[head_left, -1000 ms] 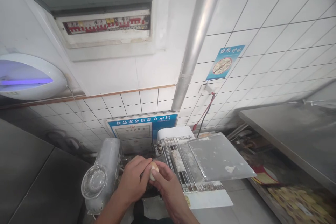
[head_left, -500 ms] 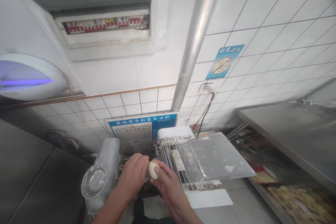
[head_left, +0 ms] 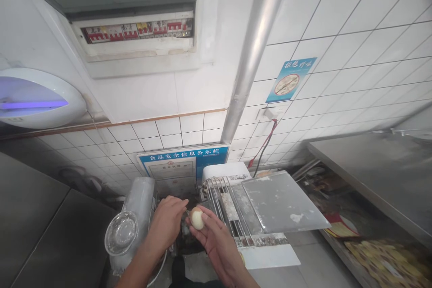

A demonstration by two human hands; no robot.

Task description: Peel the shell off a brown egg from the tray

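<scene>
A partly peeled egg [head_left: 198, 221] sits in my right hand [head_left: 218, 238], with thumb and fingers closed round it. Smooth white shows over most of the egg, and a patch of brown shell is left along its upper side. Just left of the egg, a small gap away, is my left hand [head_left: 168, 218]. Its fingers are drawn together at the tips, and whatever they pinch is too small to make out. Below and between the hands is a dark area, with part of a curved rim by my left wrist.
A grey machine with a clear bowl [head_left: 121, 233] stands at left. On the right is a floury machine with metal rods and a grey plate [head_left: 283, 202]. A steel counter [head_left: 367, 166] has yellow patterned goods [head_left: 388, 263] beneath it. An open breaker box [head_left: 138, 31] is on the wall.
My left hand has moved slightly left, off the egg. The egg has turned in my right hand, so the brown shell patch now shows.
</scene>
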